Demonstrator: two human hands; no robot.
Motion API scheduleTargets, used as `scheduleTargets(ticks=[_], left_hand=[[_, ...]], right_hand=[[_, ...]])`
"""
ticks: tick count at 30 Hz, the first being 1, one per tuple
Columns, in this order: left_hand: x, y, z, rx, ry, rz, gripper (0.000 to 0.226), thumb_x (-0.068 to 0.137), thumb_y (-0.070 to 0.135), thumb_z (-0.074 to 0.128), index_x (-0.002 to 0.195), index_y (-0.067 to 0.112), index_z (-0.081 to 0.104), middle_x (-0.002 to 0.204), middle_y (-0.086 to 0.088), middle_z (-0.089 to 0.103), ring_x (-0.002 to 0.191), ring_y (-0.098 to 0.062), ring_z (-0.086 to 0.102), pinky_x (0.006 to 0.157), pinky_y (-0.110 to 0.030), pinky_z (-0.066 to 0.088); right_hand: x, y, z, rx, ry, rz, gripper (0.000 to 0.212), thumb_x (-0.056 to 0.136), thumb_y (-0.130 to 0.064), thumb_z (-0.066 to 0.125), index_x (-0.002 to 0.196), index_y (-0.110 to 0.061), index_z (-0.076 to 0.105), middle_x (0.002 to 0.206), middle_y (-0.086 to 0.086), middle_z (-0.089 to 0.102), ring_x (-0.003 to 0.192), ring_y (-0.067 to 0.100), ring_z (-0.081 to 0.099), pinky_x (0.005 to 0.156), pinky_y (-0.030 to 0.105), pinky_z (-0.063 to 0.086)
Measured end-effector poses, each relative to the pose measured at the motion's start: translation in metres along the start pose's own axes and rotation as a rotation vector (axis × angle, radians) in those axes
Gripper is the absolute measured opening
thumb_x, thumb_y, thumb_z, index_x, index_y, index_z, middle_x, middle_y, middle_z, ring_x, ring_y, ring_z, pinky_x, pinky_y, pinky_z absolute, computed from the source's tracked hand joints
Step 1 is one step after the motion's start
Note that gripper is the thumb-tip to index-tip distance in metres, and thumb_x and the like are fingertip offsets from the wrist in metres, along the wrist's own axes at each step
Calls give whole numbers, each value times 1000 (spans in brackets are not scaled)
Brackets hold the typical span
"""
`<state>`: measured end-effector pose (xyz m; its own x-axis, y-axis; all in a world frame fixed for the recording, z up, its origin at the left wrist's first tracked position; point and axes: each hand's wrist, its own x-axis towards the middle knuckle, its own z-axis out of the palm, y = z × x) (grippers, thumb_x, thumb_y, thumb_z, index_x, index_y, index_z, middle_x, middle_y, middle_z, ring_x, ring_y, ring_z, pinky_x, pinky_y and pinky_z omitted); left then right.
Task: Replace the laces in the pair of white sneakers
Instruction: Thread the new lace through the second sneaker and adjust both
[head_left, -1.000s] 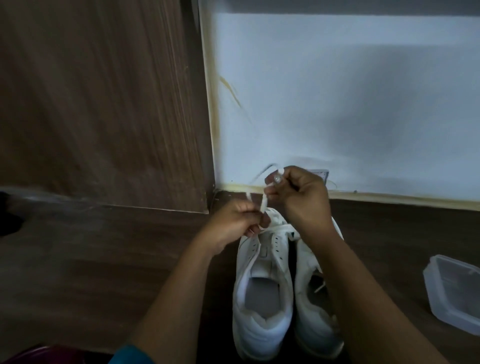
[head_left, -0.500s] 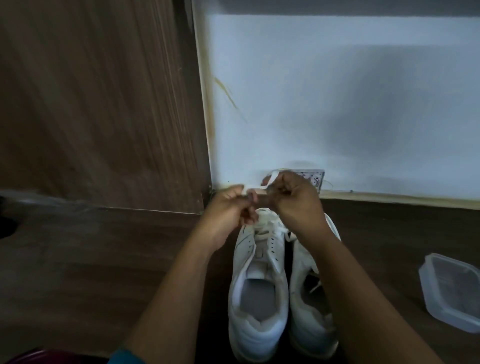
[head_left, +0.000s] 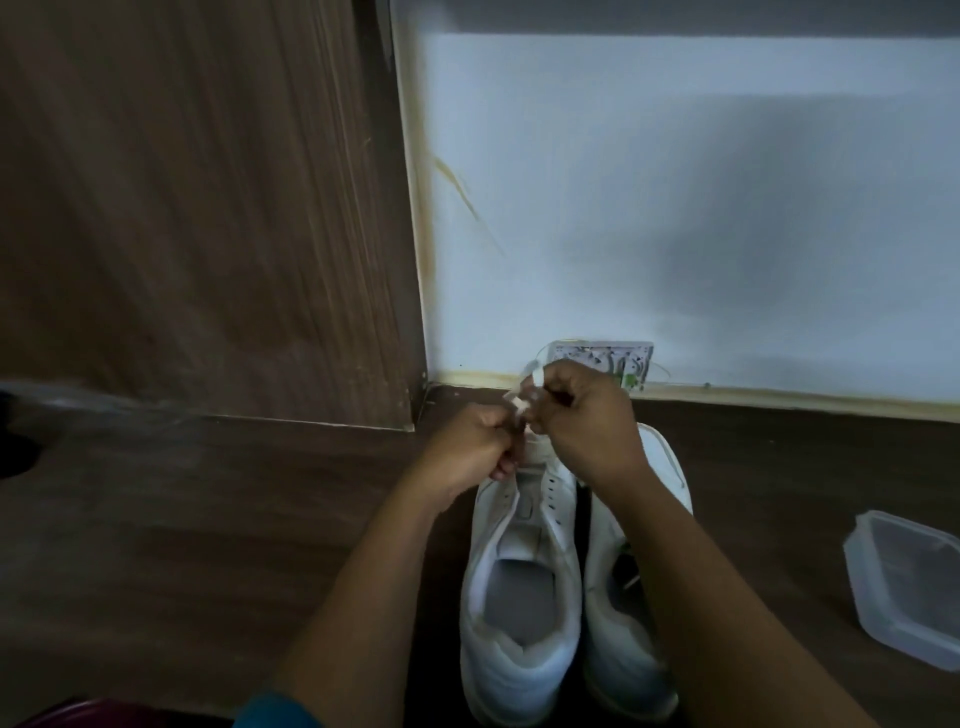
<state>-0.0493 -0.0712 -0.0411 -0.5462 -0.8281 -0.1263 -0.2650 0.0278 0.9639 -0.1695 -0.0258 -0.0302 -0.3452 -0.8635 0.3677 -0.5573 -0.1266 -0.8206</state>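
Two white leather sneakers (head_left: 522, 582) stand side by side on the dark wooden floor (head_left: 182, 545); beyond them, left hand (head_left: 470, 449) and right hand (head_left: 589, 415) each pinch the flat white lace (head_left: 521, 402) — slackening either grip risks it slipping back through an eyelet.

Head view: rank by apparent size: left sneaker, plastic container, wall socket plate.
1. Left sneaker, clearly largest.
2. Plastic container, though cut off at the frame edge.
3. Wall socket plate, smallest, but farthest away and partly hidden by the right hand.
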Motion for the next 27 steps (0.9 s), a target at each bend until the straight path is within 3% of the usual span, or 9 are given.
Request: scheduleTargets(ticks=[3,5,8,12,15,20,22,24,27], left_hand=[[2,3,-4,-74,137,1,36,93,8,45,58,9,50,57,-6,53,46,-14,45,46,-24,34],[1,3,-7,-76,157,-28,33,94,13,46,60,10,50,60,-7,52,49,-15,44,48,-24,34],[1,2,-5,-23,151,-63,27,93,19,52,68,9,54,64,-6,51,56,-15,45,52,-25,34],[1,3,-2,10,211,-58,18,87,14,57,80,-3,58,75,-10,53,71,-18,53,66,-29,39],[-1,6,0,-139,169,-99,18,89,6,52,72,12,50,68,-9,53,66,-19,55,59,-29,42],[1,0,0,-26,171,-113,18,93,15,50,77,10,48,68,-9,50,48,-14,42,45,-22,36],[2,-1,-2,-13,191,-108,22,94,21,50,75,11,49,70,-11,51,46,-13,42,46,-23,36],[3,-3,-4,116,220,-90,21,91,22,52,73,11,51,71,-11,53,52,-17,49,50,-27,40],[4,-5,-8,193,251,-102,18,88,23,52,77,10,53,78,-13,58,63,-22,56,51,-28,44]], right_hand=[[4,9,-14,-436,-18,65,12,85,-8,56,94,-6,64,92,5,67,89,22,61,72,22,38],[1,16,-21,-688,-215,130,10,84,-15,57,87,-9,64,93,6,67,92,23,63,68,22,38],[-7,22,-18,-801,-384,160,12,84,-24,60,77,-15,60,93,8,67,92,26,63,66,24,37],[-7,22,-17,-751,-382,30,18,85,-19,55,99,-16,66,104,4,67,101,26,61,75,26,42],[-8,18,-17,-766,-429,-11,13,87,-19,54,89,-18,66,104,4,66,100,26,60,71,23,35],[-6,16,-9,-630,-435,55,14,89,-27,55,89,-17,65,105,5,67,102,24,60,73,23,37],[-5,19,-5,-661,-461,81,15,90,-25,55,77,-19,61,100,8,66,101,26,60,70,21,35],[-2,20,-7,-633,-396,159,23,92,-24,53,70,-15,55,81,9,60,91,29,62,68,24,36],[8,14,-15,-152,-122,317,31,92,-16,49,66,-1,56,72,16,60,74,31,60,70,37,45]])
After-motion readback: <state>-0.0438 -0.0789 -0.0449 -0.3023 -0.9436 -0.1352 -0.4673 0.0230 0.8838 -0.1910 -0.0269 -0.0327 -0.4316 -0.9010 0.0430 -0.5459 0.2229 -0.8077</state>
